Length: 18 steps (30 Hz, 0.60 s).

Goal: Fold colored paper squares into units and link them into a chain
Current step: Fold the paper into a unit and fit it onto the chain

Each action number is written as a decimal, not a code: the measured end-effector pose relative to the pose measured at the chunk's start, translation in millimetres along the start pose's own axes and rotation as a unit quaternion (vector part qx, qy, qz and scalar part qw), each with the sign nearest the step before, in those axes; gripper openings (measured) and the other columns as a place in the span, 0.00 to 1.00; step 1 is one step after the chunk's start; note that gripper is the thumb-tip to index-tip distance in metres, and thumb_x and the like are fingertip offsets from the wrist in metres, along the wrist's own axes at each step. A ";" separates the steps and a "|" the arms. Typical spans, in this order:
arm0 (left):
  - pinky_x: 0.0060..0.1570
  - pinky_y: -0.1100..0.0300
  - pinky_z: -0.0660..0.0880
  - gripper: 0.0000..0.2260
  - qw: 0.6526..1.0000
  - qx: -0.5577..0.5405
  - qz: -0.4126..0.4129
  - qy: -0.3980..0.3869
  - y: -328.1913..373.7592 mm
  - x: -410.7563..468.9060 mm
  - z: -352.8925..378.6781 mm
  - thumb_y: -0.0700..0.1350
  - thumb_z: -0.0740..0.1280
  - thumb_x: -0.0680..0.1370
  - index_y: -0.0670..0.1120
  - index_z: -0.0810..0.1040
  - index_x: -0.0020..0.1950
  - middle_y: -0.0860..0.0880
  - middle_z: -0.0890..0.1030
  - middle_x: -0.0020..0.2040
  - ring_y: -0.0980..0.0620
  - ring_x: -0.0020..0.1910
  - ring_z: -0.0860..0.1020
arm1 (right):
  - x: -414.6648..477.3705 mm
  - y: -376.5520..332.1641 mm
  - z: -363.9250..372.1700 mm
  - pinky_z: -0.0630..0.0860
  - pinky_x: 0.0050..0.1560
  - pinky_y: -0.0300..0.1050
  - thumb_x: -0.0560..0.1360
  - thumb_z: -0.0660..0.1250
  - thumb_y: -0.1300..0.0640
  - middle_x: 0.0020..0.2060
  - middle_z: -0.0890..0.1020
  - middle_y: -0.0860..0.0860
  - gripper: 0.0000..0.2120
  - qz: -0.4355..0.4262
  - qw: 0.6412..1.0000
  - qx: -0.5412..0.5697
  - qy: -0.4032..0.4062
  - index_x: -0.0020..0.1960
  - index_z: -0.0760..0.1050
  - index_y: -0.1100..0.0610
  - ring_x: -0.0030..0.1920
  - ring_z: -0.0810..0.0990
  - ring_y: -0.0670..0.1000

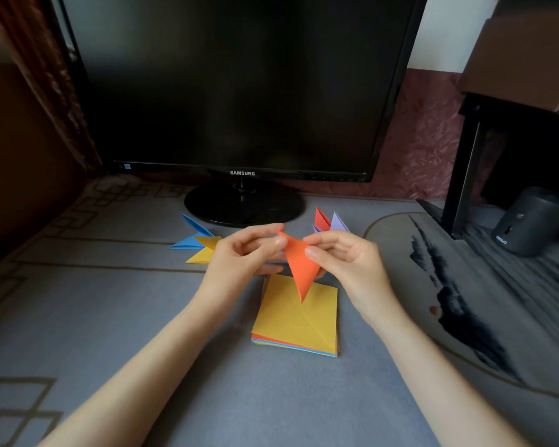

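An orange folded unit [300, 269], a long narrow triangle with its point hanging downward, is being held in the air between two bare hands above a grey patterned carpet [110, 317]. Its upper tip is being pinched between the thumb and forefinger of the left hand [242, 253], while its right edge is being gripped between the thumb and curled fingers of the right hand [346, 256]; both grips are being kept narrow, closed on the paper. The unit's lower point is being held over a stack of coloured paper squares [297, 321], which is lying flat in the middle of the carpet, with a creased yellow sheet on top and orange, green and blue edges showing beneath. Toward the carpet's far edge, a blue folded unit [192, 235] and a yellow folded unit [204, 250] are lying against each other just left of the left hand, near the round base [242, 204] of a black Samsung monitor [239, 85] with a dark screen. A red folded unit [320, 219] and a lavender folded unit [339, 223] are standing side by side just behind the right hand, partly hidden by its fingers. At the carpet's far right corner, a dark cylindrical device [530, 221] is standing beside the leg of a black stand [465, 175]. Both forearms are being extended from the near edge.
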<state>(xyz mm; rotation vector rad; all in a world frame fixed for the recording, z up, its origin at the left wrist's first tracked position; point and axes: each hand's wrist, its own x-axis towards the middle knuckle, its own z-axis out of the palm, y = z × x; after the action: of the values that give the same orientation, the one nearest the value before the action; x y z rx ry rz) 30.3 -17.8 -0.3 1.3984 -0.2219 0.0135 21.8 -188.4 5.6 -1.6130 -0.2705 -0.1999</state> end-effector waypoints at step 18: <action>0.39 0.63 0.79 0.04 0.998 0.015 0.044 0.040 -2.2 1.2 1.9 0.35 0.68 0.75 0.42 0.80 0.43 0.47 0.83 0.38 0.51 0.39 0.83 | 0.0 3.8 2.1 0.80 0.41 0.44 0.73 0.68 0.65 0.39 0.85 0.59 0.04 0.072 0.997 0.037 -0.013 0.46 0.80 0.61 0.38 0.85 0.57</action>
<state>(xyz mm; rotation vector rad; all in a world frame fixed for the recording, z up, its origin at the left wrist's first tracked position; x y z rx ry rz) 31.5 -20.3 -2.0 1.4149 -0.2166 0.1460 22.9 -186.4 1.9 -1.5554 -0.1774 -0.0580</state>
